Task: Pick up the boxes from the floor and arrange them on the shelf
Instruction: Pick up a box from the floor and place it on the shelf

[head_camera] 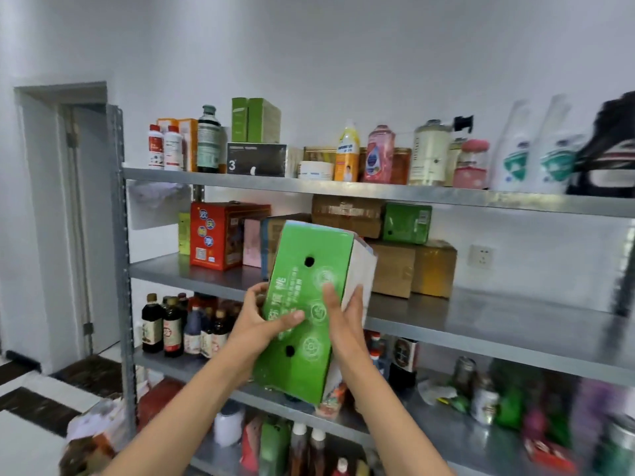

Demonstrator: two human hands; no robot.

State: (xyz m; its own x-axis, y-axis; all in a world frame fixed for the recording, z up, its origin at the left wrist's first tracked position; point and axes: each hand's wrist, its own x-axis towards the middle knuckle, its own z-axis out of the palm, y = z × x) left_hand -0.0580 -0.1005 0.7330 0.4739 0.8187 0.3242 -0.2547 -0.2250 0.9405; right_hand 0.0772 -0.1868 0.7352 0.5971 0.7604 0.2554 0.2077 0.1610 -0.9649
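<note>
I hold a tall green box (309,283) with white print and two round holes in front of the metal shelf (481,324). My left hand (264,324) grips its left edge, thumb across the green face. My right hand (343,314) holds its right side, thumb on the front and fingers round the white side panel. The box is tilted, top leaning right, level with the second shelf board. On that board stand a red box (220,235), a pink box (252,242), brown cartons (412,269) and a small green box (407,223).
The top board carries bottles, jars and boxes (257,139). Sauce bottles (171,328) stand on the third board, with more bottles and packets below. The second board is bare to the right of the cartons. A doorway (68,218) lies at left; bags (96,431) sit on the floor.
</note>
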